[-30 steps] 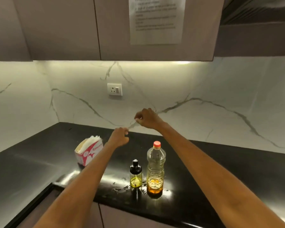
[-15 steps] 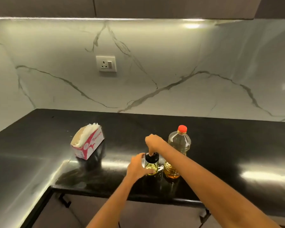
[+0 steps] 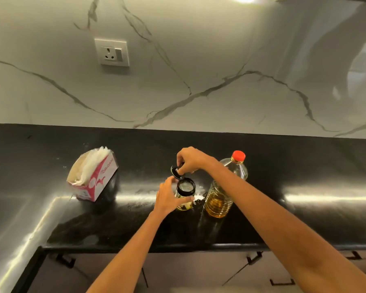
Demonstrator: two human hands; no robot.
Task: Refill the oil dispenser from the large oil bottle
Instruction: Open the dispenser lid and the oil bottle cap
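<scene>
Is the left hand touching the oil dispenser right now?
Touching. The head view shows the left hand wrapped around the oil dispenser, its fingers overlapping the glass body, while the right hand lifts the black cap off.

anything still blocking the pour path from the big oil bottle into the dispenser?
Dispenser mouth is open: the right hand holds its black lid off, tilted beside the rim. The red cap is on the large oil bottle, so that blocks the pour. Left hand grips the dispenser.

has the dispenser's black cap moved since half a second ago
Yes. The black cap is off the oil dispenser, lifted up and left by the right hand.
</scene>
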